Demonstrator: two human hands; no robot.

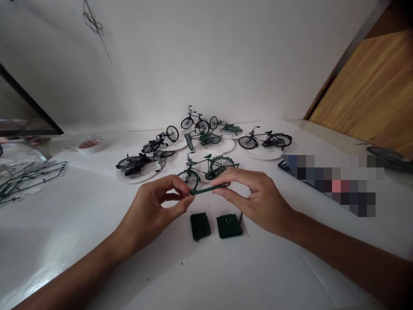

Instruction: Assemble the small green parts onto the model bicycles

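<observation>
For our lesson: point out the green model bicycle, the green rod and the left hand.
green model bicycle (202, 165): head view, on the frame.
green rod (208, 188): head view, on its middle.
left hand (148, 211): head view, on its back.

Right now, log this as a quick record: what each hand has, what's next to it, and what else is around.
Left hand: pinches one end of a slim dark green part
Right hand: pinches its other end
Nearby: green model bicycle; two dark green blocks
Rest: more model bicycles on white plates; green parts frame
</observation>
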